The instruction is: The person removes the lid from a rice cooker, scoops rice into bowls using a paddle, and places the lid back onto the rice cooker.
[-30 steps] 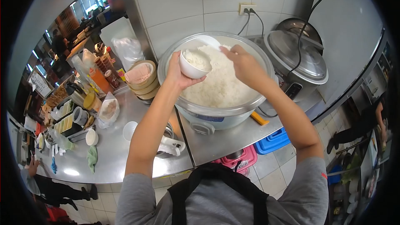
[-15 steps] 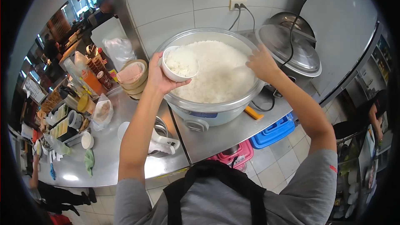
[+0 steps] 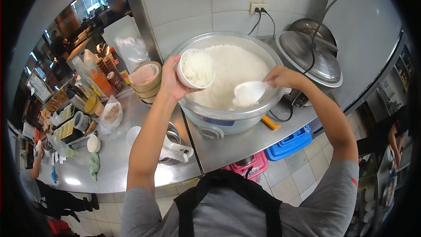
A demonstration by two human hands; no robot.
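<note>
My left hand [image 3: 172, 79] grips a white bowl [image 3: 183, 77], tilted, with cooked rice [image 3: 199, 68] heaped in it. It is held over the left side of a large round rice cooker [image 3: 206, 115] that is full of rice. My right hand [image 3: 281, 77] is closed round the handle of a white rice paddle [image 3: 252, 91] over the cooker's right side. White rice clings to the paddle's blade, low over the rice in the cooker.
A pot with a metal lid [image 3: 309, 55] stands right of the cooker. Bamboo steamers [image 3: 147, 90], bottles [image 3: 100, 81] and a green cloth [image 3: 94, 166] sit on the left counter. An orange handle [image 3: 271, 123] lies by the cooker. Other people are at both sides.
The paddle's blade, hidden by steam or rice before, now shows above the rice. My right hand has moved slightly down, and the bowl in my left hand has tilted more toward the right.
</note>
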